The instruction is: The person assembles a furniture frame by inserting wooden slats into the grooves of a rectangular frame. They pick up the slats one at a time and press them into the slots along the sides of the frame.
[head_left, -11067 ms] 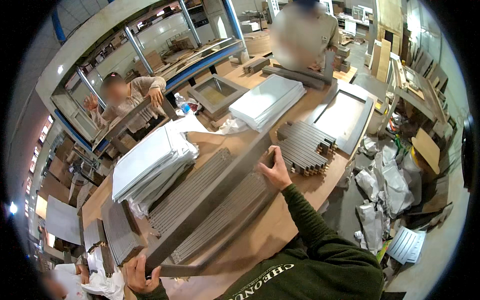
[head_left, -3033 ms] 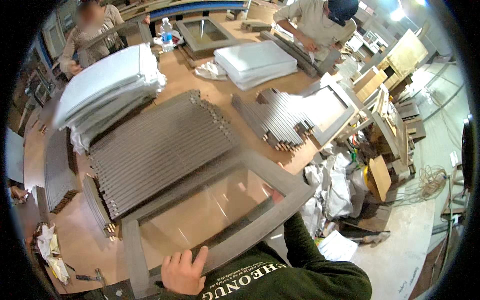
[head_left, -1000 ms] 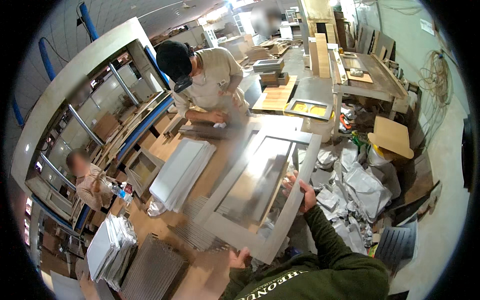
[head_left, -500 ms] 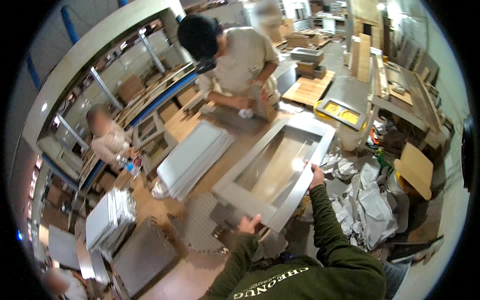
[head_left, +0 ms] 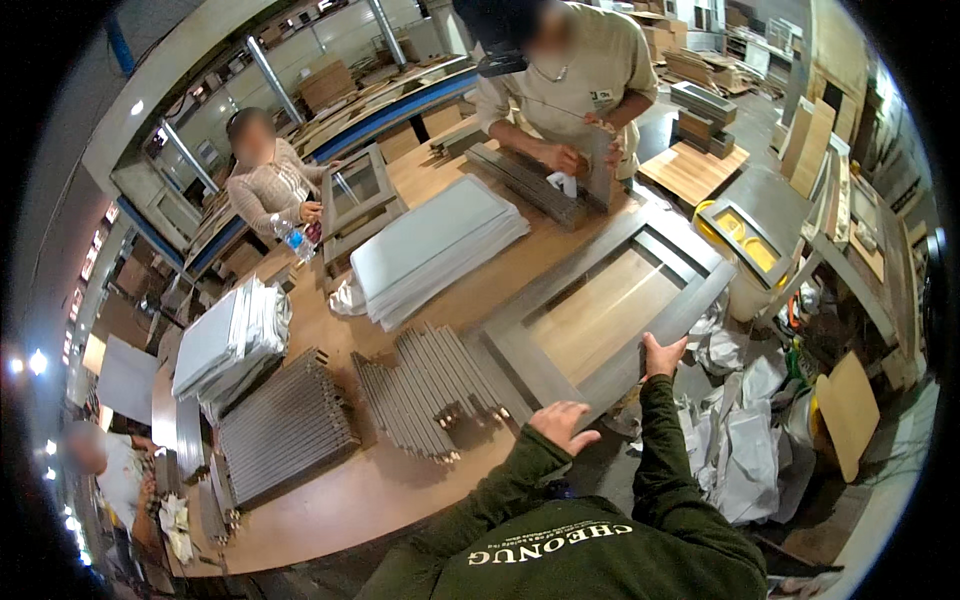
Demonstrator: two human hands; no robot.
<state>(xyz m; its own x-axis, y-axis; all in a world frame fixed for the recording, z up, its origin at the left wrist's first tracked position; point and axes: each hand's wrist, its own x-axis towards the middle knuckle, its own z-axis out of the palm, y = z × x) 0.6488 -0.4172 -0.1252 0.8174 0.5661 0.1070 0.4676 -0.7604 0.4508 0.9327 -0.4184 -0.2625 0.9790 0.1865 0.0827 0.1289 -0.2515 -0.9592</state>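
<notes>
A grey cabinet door frame (head_left: 553, 374) with a rectangular opening lies over the table's right edge; wood shows through the opening. My right hand (head_left: 663, 356) holds its near long edge, thumb toward the frame. At the near corner my left hand (head_left: 562, 428) has its fingers spread and grips nothing; whether it touches the frame I cannot tell. Left of the frame, several grey slats (head_left: 425, 385) lie side by side on the table.
The brown table (head_left: 330, 515) also carries a wrapped stack of pale panels (head_left: 435, 245), a second stack (head_left: 225, 335) and a slat bundle (head_left: 285, 430). Across it a co-worker (head_left: 570, 95) handles grey strips; another person (head_left: 270, 180) stands by more frames. Crumpled white wrapping (head_left: 735, 440) lies right.
The door frame has gone from tilted in both hands to lying flatter at the table edge. My left hand has opened off its corner. My view has shifted, showing more table.
</notes>
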